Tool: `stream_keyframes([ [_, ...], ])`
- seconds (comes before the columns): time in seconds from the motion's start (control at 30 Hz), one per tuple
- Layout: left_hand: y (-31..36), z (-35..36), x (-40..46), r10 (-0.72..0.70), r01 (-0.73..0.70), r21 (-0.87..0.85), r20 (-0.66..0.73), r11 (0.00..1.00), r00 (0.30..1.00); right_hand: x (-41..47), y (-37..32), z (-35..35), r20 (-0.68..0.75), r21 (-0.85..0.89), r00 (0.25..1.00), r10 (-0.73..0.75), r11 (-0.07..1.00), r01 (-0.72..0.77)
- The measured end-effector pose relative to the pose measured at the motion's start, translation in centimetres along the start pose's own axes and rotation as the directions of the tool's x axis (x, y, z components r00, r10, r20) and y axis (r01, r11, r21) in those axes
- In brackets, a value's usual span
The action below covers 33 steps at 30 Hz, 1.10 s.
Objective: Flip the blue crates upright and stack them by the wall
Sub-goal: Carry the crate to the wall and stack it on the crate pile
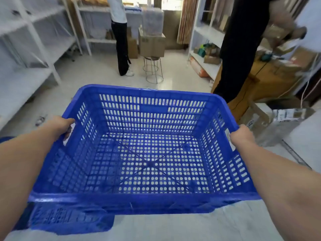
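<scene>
A blue perforated crate [147, 119] is held upright in front of me, open side up, above the floor. My left hand [60, 125] grips its left rim at the handle slot. On the opposite rim, my right hand [242, 134] is closed around the edge. Below the held crate, at the lower left, part of a second blue crate [69, 220] shows on the floor; how it lies is mostly hidden.
White shelving [34, 49] lines the left wall and more shelves [205, 54] stand at the right. One person in black trousers [122, 49] stands at the back, another [243, 49] close on the right. A wire stool [153, 70] and cardboard boxes [271, 122] sit on the floor.
</scene>
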<state>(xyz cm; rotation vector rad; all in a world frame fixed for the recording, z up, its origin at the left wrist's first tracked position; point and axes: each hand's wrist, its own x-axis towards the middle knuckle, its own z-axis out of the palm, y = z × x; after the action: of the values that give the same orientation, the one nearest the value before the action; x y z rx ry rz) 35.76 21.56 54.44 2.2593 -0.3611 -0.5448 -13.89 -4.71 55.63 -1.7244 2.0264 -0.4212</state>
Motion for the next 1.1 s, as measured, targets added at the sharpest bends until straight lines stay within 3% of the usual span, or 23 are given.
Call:
stream_keyframes([
  [0.3,4.6,-16.0,-9.0,-0.019,-0.001,-0.118,-0.169,0.993,0.986,-5.4,-13.1,-9.9,-0.044,-0.053,0.972,-0.231,0.972,0.229],
  [0.5,2.5,-26.6,-14.5,-0.106,0.043,-0.186,-0.347,0.982,0.932,-11.2,-21.8,-11.3,-0.022,-0.042,0.929,-0.369,0.929,0.368],
  [0.77,-8.4,-41.1,-19.7,-0.251,0.124,-0.28,-0.484,0.952,0.838,-23.6,-33.0,-5.6,0.067,0.039,0.837,-0.542,0.84,0.541],
  [1.1,-23.0,-56.7,-27.5,-0.464,0.322,-0.335,-0.592,0.885,0.659,-42.6,-44.7,5.7,0.233,0.13,0.67,-0.705,0.705,0.697],
])
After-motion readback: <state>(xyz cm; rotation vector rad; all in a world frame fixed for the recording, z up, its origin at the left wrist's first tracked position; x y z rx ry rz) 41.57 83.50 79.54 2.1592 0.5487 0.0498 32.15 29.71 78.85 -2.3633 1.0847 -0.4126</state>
